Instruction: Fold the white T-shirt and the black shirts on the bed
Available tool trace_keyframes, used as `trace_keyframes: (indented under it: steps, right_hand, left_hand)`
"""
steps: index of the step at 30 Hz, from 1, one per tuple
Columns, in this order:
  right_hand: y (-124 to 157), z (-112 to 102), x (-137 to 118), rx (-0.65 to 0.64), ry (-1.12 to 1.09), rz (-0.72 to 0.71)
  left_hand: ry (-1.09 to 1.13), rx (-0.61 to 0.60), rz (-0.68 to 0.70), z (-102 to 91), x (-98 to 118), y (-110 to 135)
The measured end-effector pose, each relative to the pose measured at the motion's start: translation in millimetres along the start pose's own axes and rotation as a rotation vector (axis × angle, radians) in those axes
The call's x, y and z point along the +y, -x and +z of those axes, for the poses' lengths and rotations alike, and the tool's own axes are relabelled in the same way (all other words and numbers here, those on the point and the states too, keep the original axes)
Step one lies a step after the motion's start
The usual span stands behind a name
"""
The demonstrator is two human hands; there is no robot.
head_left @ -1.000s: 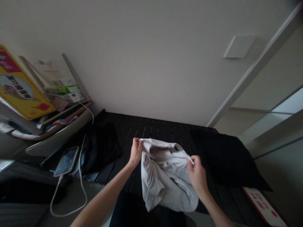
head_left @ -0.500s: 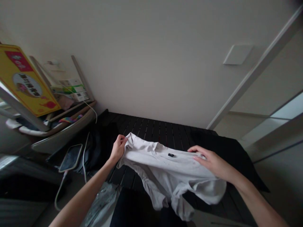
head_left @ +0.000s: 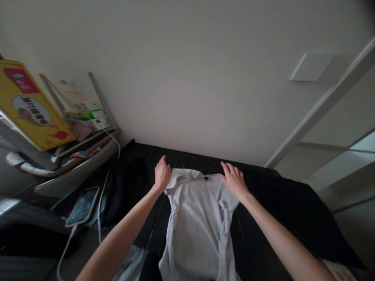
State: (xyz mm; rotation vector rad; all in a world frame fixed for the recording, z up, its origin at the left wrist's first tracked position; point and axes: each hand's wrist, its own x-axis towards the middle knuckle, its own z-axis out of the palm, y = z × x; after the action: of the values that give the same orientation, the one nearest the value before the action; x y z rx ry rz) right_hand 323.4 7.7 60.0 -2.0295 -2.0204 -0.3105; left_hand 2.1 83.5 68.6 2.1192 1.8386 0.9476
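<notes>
Pale shirt (head_left: 197, 218) spread over a black slatted surface (head_left: 187, 158), left hand (head_left: 163, 174) at the shirt's upper left corner, right hand (head_left: 235, 180) at its upper right, fingers extended, cannot tell whether either pinches fabric, phone (head_left: 83, 207) left of the shirt.

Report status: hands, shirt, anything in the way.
Left hand and right hand at opposite shoulders of pale shirt. Shirt spread on black slats. Phone left, black cloth right; neither on shirt.

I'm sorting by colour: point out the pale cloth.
The grey shirt between left hand and right hand; the left cloth and right cloth are black.
</notes>
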Motion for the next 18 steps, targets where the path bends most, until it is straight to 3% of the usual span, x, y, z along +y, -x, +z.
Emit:
trace_keyframes:
  steps: [5, 8, 13, 18]
  right_hand:
    - [53, 54, -45, -0.224, -0.092, -0.155]
    - [80, 67, -47, -0.261, -0.041, -0.139]
    - [99, 70, 13, -0.275, 0.249, -0.030]
    - [89, 79, 70, -0.375, 0.300, 0.089]
  left_hand:
    - [-0.061, -0.268, 0.204, 55.0, 16, 55]
    - [-0.125, -0.308, 0.183, 78.8, 9, 75]
    - [-0.406, -0.285, 0.053, 84.5, -34, 55]
    - [-0.466, -0.273, 0.032, 85.2, -66, 24]
